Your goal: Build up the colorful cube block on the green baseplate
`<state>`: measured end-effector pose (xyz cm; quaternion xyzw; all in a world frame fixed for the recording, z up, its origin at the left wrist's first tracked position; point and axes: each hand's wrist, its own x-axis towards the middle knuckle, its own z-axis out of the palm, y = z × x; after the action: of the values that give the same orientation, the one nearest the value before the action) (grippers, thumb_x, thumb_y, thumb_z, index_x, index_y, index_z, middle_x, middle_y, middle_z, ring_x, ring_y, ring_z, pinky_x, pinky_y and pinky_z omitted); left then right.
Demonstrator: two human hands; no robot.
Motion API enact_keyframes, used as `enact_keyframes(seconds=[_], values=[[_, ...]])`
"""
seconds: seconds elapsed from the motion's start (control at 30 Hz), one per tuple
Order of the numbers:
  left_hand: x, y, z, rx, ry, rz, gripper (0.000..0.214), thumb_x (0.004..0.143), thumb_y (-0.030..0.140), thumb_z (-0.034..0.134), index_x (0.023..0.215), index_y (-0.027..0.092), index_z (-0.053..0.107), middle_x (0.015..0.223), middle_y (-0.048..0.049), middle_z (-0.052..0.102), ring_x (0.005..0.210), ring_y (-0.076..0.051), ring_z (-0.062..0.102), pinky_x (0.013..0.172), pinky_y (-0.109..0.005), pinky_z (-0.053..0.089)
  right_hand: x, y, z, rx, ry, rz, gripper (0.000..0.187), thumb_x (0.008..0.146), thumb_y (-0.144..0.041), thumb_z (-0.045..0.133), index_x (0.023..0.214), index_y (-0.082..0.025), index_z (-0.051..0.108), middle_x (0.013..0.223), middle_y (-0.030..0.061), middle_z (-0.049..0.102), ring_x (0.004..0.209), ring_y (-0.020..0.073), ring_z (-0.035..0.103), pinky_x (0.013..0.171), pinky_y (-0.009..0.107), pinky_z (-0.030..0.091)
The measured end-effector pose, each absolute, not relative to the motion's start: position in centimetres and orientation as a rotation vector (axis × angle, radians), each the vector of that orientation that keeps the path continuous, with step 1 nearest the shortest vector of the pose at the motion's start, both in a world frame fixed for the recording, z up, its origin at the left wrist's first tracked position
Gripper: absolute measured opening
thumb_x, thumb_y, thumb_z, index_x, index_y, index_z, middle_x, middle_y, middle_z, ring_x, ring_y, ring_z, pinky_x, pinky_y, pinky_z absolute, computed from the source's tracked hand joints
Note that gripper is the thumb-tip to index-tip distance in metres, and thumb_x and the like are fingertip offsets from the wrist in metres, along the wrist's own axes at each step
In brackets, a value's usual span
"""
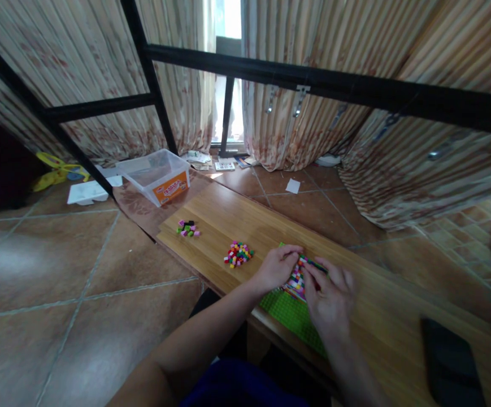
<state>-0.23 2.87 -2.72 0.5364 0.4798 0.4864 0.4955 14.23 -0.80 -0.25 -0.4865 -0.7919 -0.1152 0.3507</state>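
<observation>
A green studded baseplate (pixel 287 311) lies on the wooden table, and a patch of multicoloured building bricks (pixel 296 280) covers part of it. My left hand (pixel 277 265) is at the left edge of this patch, its fingers bent and close together. From the right, my right hand (pixel 332 288) reaches over the bricks with thumb and forefinger closed near the top of the patch. Whatever is between the fingers of either hand is too small or hidden. Left of my hands is a pile of mixed bricks (pixel 238 254); farther left is a smaller pink, green and black pile (pixel 188 228).
The long wooden table (pixel 220 209) runs diagonally. A dark flat object (pixel 451 356) lies at its right end. A clear plastic box (pixel 156 172) with an orange label stands beyond the left end. A black metal frame (pixel 270 70) crosses in front of the curtains.
</observation>
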Motion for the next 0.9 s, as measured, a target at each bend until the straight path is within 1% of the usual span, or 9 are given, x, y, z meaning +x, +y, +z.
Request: enact_keyframes(seconds=[0.17, 0.37, 0.57, 0.73, 0.9], values=[[-0.03, 2.64, -2.54, 1.237, 1.11, 1.128, 0.031, 0.092, 0.022, 0.051, 0.112, 0.014, 0.073, 0.111, -0.0081, 0.075, 0.102, -0.019, 0.068, 0.098, -0.033, 0.052, 13.78, -1.47, -0.03, -1.306, -2.076, -0.442, 0.018, 0.093, -0.024, 0.06, 0.099, -0.019, 0.076, 0.112, 0.0093, 0.07, 0.098, 0.0234, 0.057, 0.085, 0.037, 0.043], [0.1, 2.49, -2.75, 1.195, 1.108, 1.104, 0.03, 0.091, 0.022, 0.051, 0.11, 0.017, 0.074, 0.103, -0.0045, 0.075, 0.094, -0.017, 0.067, 0.092, -0.03, 0.052, 13.83, -1.35, 0.11, -1.317, -2.099, -0.47, 0.018, 0.094, -0.024, 0.059, 0.099, -0.02, 0.075, 0.111, 0.0092, 0.07, 0.098, 0.023, 0.056, 0.083, 0.035, 0.041], [0.01, 2.31, -2.7, 1.2, 1.091, 1.131, 0.029, 0.091, 0.022, 0.051, 0.109, 0.015, 0.073, 0.102, -0.0056, 0.075, 0.094, -0.017, 0.067, 0.091, -0.029, 0.052, 13.9, -1.29, -0.17, -1.301, -2.11, -0.473, 0.019, 0.095, -0.024, 0.058, 0.101, -0.019, 0.075, 0.109, 0.0083, 0.071, 0.097, 0.0223, 0.056, 0.083, 0.035, 0.041], [0.07, 2.34, -2.76, 1.225, 1.11, 1.12, 0.029, 0.092, 0.022, 0.051, 0.108, 0.017, 0.074, 0.102, -0.0042, 0.075, 0.095, -0.017, 0.068, 0.092, -0.029, 0.053, 13.88, -1.35, -0.41, -1.317, -2.127, -0.485, 0.023, 0.096, -0.025, 0.054, 0.103, -0.019, 0.075, 0.107, 0.0089, 0.072, 0.097, 0.0237, 0.056, 0.083, 0.037, 0.04], [-0.12, 2.2, -2.71, 1.251, 1.183, 1.162, 0.029, 0.092, 0.021, 0.051, 0.109, 0.018, 0.073, 0.107, -0.0043, 0.075, 0.099, -0.018, 0.069, 0.095, -0.032, 0.054, 14.01, -1.4, -0.42, -1.355, -2.126, -0.38, 0.025, 0.096, -0.027, 0.052, 0.105, -0.021, 0.075, 0.111, 0.0088, 0.072, 0.1, 0.0243, 0.057, 0.085, 0.039, 0.043]])
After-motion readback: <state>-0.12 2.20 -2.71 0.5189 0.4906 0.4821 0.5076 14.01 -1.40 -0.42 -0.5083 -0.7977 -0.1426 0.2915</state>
